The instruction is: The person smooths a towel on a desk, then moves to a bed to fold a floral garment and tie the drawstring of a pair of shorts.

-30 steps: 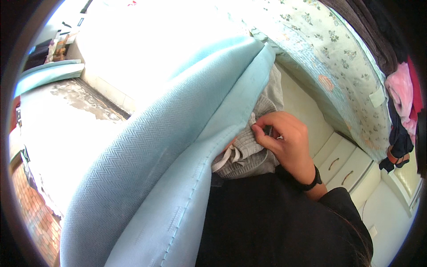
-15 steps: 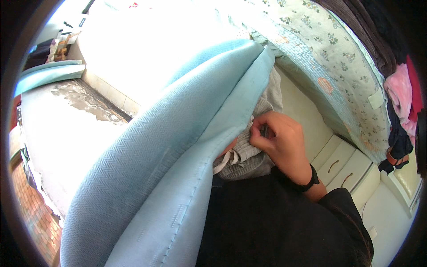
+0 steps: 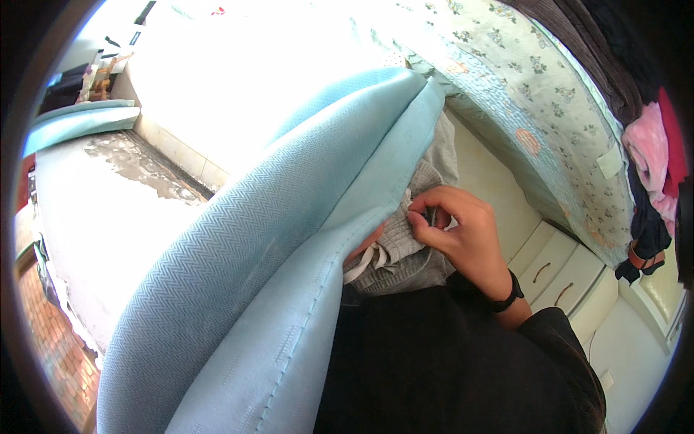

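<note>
A long light blue curtain-like cloth (image 3: pixel 275 195) with a herringbone weave fills the middle and hangs over my left side. A stitched seam runs down its paler edge strip. Just right of that edge, my right hand (image 3: pixel 463 224) is closed in a pinch, thumb and forefinger together; what lies between the tips is too small to name. Under it are grey ribbed shorts (image 3: pixel 405 239) with a white drawstring (image 3: pixel 367 259). Only a sliver of my left hand (image 3: pixel 369 242) shows beside the cloth; its fingers are hidden behind the fold.
A bed with a flowered quilt (image 3: pixel 535 79) lies at the far right. Below it stands a white drawer unit (image 3: pixel 557 271). Clothes, including a pink piece (image 3: pixel 647 148), hang at the right rim. A windowsill with peeling paint (image 3: pixel 137 166) is on the left, with glare behind the cloth.
My right hand has shifted very slightly to the right and down, still pinched. The blue cloth has moved a little to the left.
</note>
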